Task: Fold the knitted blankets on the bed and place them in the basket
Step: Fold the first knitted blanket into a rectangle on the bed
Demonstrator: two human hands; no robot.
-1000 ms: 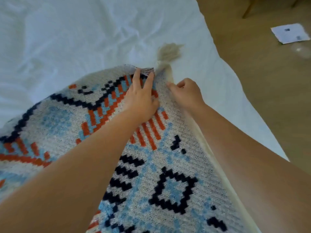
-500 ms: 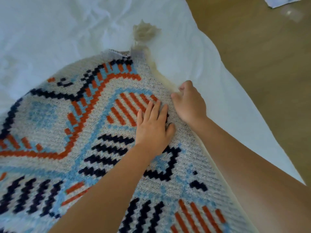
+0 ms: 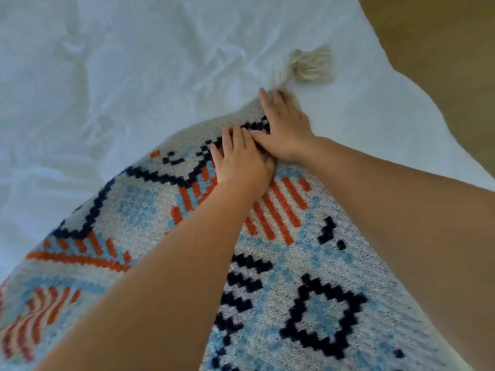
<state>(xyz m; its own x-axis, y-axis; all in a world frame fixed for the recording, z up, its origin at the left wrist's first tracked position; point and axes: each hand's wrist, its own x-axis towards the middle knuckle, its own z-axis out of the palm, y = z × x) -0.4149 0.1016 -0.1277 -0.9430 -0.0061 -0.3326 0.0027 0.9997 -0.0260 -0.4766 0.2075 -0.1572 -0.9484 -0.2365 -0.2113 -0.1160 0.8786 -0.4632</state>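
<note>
A knitted blanket (image 3: pixel 308 263) with a cream ground and a black, orange and light blue pattern lies spread on the white bed sheet (image 3: pixel 120 76). Its far corner ends in a cream tassel (image 3: pixel 310 65) resting on the sheet. My right hand (image 3: pixel 284 127) lies flat on that corner, fingers stretched toward the tassel. My left hand (image 3: pixel 241 159) presses flat on the blanket just beside it, the two hands touching. Neither hand grips anything. No basket is in view.
The wrinkled white sheet covers the bed to the left and far side. The bed's edge runs diagonally at the right, with brown wooden floor (image 3: pixel 442 62) beyond it.
Both hands have slid forward along the blanket from its middle up to the tasselled corner, and now rest flat there. The view has shifted, so the tassel sits further right.
</note>
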